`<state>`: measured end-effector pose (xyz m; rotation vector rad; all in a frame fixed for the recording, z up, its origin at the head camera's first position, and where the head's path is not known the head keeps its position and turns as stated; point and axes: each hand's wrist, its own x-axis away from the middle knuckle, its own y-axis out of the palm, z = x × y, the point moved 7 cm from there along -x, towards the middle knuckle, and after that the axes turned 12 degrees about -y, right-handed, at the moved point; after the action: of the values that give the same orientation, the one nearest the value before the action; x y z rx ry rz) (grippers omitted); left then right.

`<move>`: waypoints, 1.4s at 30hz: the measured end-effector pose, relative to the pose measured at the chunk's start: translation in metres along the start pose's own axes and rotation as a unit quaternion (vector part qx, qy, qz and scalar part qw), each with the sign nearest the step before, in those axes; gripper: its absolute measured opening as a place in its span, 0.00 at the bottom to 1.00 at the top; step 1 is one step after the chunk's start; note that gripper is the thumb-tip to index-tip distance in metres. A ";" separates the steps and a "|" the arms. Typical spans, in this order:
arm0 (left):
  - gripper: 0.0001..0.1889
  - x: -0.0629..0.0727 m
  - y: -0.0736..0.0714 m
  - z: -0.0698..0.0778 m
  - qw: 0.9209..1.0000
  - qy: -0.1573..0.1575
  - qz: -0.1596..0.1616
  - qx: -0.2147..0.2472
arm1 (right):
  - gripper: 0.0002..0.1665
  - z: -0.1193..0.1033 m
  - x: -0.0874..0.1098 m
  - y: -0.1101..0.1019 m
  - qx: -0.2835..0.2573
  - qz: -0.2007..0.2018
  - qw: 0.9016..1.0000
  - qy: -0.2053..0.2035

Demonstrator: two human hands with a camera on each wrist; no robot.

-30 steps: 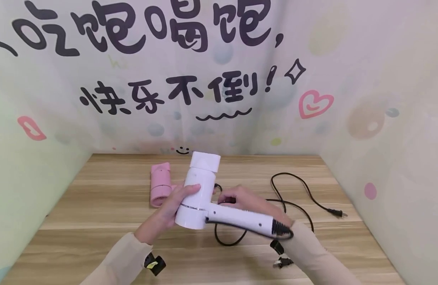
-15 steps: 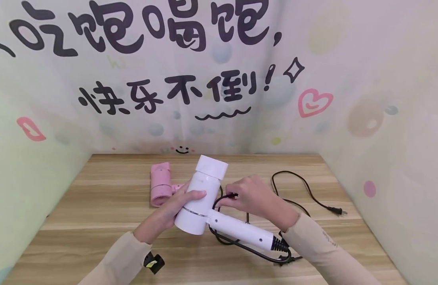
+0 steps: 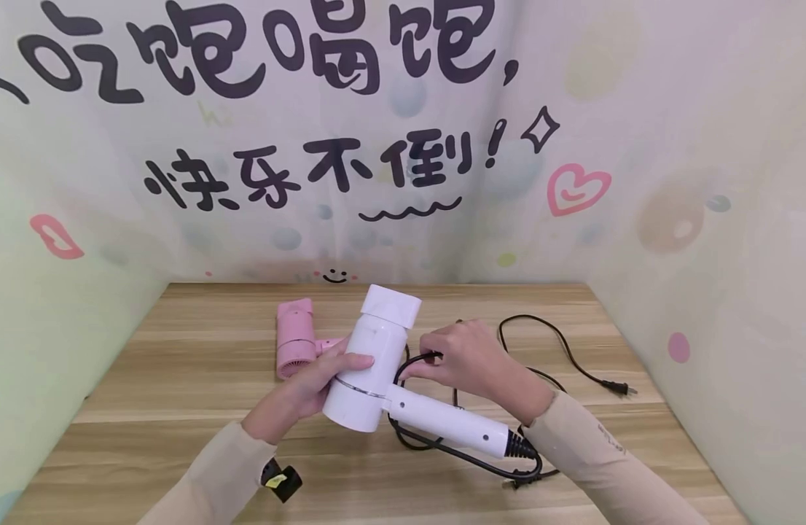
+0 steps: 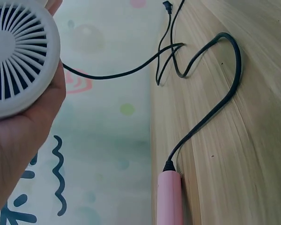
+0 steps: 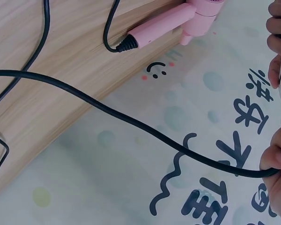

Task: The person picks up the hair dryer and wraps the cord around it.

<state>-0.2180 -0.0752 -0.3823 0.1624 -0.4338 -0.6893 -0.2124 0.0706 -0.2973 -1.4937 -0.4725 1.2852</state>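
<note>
My left hand (image 3: 318,383) grips a white hair dryer (image 3: 377,357) round its barrel, nozzle pointing away and handle slanting to the lower right. Its slotted air intake (image 4: 25,61) fills a corner of the left wrist view. Behind the handle, my right hand (image 3: 471,357) pinches the dryer's black power cord (image 3: 465,458), which bends back at the handle's end and runs along the handle toward the barrel. In the right wrist view a stretch of cord (image 5: 131,123) leads from the curled fingers.
A pink hair dryer (image 3: 295,339) lies on the wooden table (image 3: 180,437), left of the white one. A plug (image 3: 618,389) with black cord lies at the right; another plug (image 3: 522,479) is near the front. A printed cloth wall (image 3: 278,248) stands behind.
My right hand has moved up and to the right, from behind the handle, drawing the cord beside the barrel. The white hair dryer has tilted slightly right. Little differs since half a second ago.
</note>
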 end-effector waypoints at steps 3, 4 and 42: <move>0.28 0.001 0.001 0.001 1.000 -0.001 -0.012 0.004 | 0.23 -0.001 0.000 -0.003 -0.001 0.017 1.000 -0.009; 0.29 0.001 0.001 0.001 1.000 0.000 -0.011 0.005 | 0.22 -0.001 -0.001 -0.004 -0.002 0.023 1.000 -0.012; 0.41 0.004 -0.035 0.019 0.938 0.083 0.313 -0.121 | 0.10 -0.002 0.012 -0.028 -0.117 -0.167 0.973 0.108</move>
<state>-0.2441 -0.1040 -0.3737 -0.1492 -0.2125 -0.0936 -0.1971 0.0897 -0.2792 -1.6440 -0.7155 0.8139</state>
